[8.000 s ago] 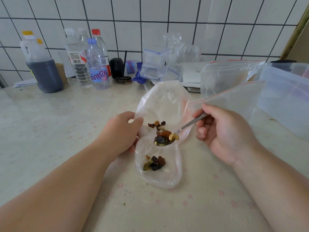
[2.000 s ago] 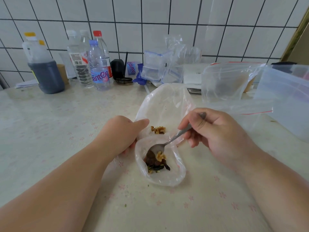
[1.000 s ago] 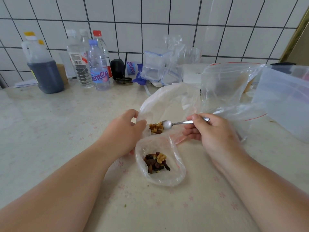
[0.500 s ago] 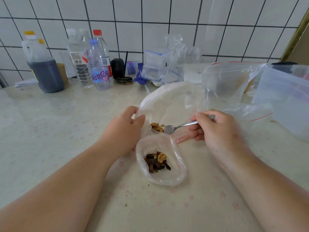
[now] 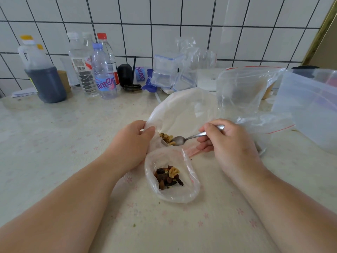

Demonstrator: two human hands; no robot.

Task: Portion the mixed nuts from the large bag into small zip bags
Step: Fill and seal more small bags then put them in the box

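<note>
A large translucent bag (image 5: 184, 110) lies open on the counter with a small heap of pale nuts (image 5: 166, 138) at its mouth. My left hand (image 5: 131, 143) pinches that bag's left edge. In front of it a small zip bag (image 5: 189, 179) lies open and holds dark dried fruit and a walnut piece (image 5: 168, 177). My right hand (image 5: 228, 143) grips a metal spoon (image 5: 189, 138) whose bowl touches the pale nuts in the large bag.
Bottles (image 5: 104, 70) and a dark-liquid jug (image 5: 43, 73) line the tiled wall at back left. Clear lidded containers (image 5: 167, 72) stand at back centre. Empty zip bags (image 5: 244, 88) and a big plastic tub (image 5: 310, 103) crowd the right side.
The spoon emptied its load into the small zip bag, then swung back up to the large bag, and its bowl now sits against the pale nuts. My left hand kept its hold.
</note>
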